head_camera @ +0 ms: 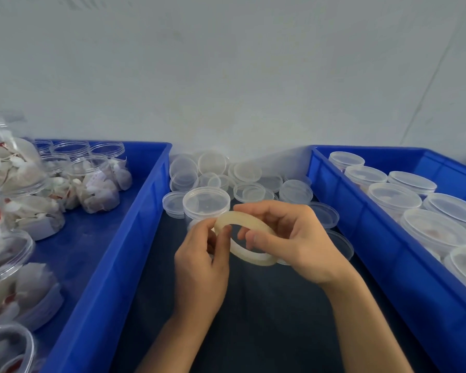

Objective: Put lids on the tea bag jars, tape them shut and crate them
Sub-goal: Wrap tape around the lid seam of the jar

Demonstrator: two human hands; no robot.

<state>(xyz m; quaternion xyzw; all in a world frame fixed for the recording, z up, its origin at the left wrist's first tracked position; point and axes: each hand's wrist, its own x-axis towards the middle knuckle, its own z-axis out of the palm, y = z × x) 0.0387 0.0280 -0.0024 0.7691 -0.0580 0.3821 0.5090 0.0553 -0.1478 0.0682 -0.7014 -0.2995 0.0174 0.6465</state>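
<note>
Head view showed, at far left, a blue supply crate (135,224) holding open jars (97,181) of tea bags, placed within reach for capping. Loose lids (211,163) were heaped on the dark bench (253,319) between the crates, behind one lidded jar (206,204) that stood ready for sealing. The left hand (202,267) pinched the rim of the tape roll (246,238) with curled fingers, probably seeking the free end. The right hand (293,238) gripped the roll's opposite side, steadying it just in front of that jar. At right, a second blue crate (361,224) held finished jars (393,199), lids on, packed closely.
</note>
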